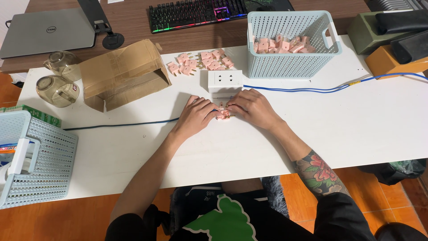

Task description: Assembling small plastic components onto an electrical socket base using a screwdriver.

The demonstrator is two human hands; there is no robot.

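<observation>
- At frame centre, our left hand (197, 114) and right hand (252, 107) pinch one pink plug (223, 114) on the desk (356, 120).
- We should keep its brass pins level, just below the white socket block (225, 81).

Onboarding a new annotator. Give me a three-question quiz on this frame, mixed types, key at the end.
1. True or false: both hands touch the same pink plug.
2. Where do the loose plugs lie? A) in the cardboard box B) on the table behind the white socket block C) on the laptop
3. Fill in: the basket right of the socket block holds more pink ____.

Key: 1 true; 2 B; 3 plugs. The left hand and right hand meet at one plug just in front of the socket block. The second basket, at the table's left edge, holds no plugs that can be seen.
</observation>
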